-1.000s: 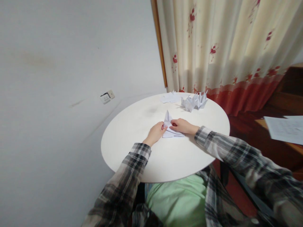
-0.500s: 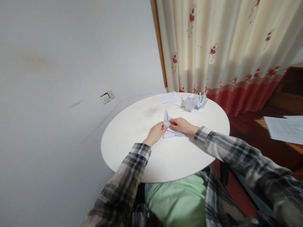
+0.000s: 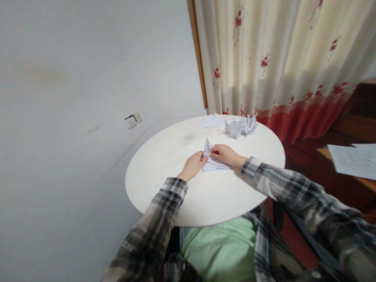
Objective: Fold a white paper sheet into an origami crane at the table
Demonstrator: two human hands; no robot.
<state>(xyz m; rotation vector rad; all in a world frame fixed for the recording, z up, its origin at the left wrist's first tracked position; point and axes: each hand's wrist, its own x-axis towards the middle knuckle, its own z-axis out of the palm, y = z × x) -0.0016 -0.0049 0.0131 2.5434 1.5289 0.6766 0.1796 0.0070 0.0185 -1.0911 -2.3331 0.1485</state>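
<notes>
A partly folded sheet of white paper (image 3: 216,165) lies on the round white table (image 3: 155,172), with one pointed flap standing up on its far side. My left hand (image 3: 193,164) is closed on the left edge of the paper, thumb and fingers pinching it. From the right, my right hand (image 3: 225,153) pinches the fold near the base of the raised flap. The fingertips cover part of the creases between them.
Several folded white paper figures (image 3: 241,126) stand in a cluster at the table's far right. Flat white paper (image 3: 212,121) lies beside them at the far edge. A wall socket (image 3: 130,122) is on the left; a flowered curtain (image 3: 264,51) hangs behind.
My right hand has shifted very slightly upward at the fold, and the raised flap has moved a touch to the right. My left hand stays nearly still.
</notes>
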